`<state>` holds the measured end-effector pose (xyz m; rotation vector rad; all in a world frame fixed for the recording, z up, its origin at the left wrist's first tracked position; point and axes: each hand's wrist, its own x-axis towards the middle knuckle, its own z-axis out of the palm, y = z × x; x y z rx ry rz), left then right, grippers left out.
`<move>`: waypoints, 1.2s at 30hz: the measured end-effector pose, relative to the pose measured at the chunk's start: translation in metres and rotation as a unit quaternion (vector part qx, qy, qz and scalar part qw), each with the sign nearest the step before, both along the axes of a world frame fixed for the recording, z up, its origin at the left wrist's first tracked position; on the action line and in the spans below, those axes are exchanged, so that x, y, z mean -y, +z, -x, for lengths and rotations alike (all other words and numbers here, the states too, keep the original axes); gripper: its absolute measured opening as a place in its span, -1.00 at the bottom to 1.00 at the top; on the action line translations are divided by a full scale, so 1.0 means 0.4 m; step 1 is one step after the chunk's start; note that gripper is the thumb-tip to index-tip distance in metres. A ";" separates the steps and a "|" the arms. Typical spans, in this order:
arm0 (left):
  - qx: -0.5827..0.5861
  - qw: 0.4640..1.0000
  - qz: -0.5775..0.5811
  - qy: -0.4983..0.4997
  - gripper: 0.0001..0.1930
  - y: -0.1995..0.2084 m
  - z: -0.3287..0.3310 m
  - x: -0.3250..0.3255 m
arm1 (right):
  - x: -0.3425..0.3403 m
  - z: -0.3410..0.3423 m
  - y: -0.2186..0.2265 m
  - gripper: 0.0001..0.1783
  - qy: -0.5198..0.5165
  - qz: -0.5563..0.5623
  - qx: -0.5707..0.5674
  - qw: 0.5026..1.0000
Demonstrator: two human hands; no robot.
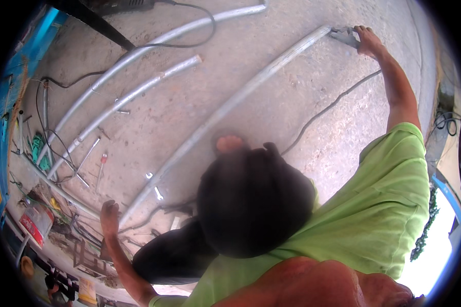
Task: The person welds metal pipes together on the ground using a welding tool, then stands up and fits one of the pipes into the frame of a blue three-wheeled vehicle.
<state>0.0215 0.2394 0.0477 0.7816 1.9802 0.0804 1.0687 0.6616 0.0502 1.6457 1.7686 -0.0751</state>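
Observation:
Neither of my hands shows; only a blurred reddish-brown bare limb fills the bottom edge close to the lens. Below me a person in a green shirt and dark trousers crouches over a long grey metal pipe lying on the concrete floor. One of that person's hands reaches to the pipe's far end at the top right and holds a grey metal tool against it. The person's other hand rests by the pipe's near end at the lower left. A bare foot touches the pipe's middle.
Two more grey pipes lie to the left. Black cables cross the floor. A red-handled screwdriver and small wrenches lie near the pipe. A red-and-white can and scrap clutter stand along the blue wall.

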 end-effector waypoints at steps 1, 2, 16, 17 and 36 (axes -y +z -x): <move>0.003 1.000 0.003 0.005 -0.63 0.000 -0.002 -0.004 | -0.002 0.007 -0.002 0.05 -0.002 0.003 0.005 1.000; 0.006 1.000 0.009 0.008 -0.62 0.001 -0.003 -0.009 | -0.003 0.014 -0.003 0.07 -0.003 0.006 0.010 1.000; 0.001 1.000 0.019 0.015 -0.63 0.010 -0.010 -0.028 | 0.061 0.025 -0.130 0.08 -0.038 -0.009 0.029 0.999; 0.005 1.000 0.016 0.016 -0.63 0.008 -0.010 -0.026 | 0.063 0.022 -0.131 0.08 -0.041 -0.015 0.028 0.999; -0.009 1.000 0.002 0.007 -0.60 0.050 -0.016 -0.015 | 0.141 -0.024 -0.149 -0.59 -0.089 -0.064 -0.049 0.993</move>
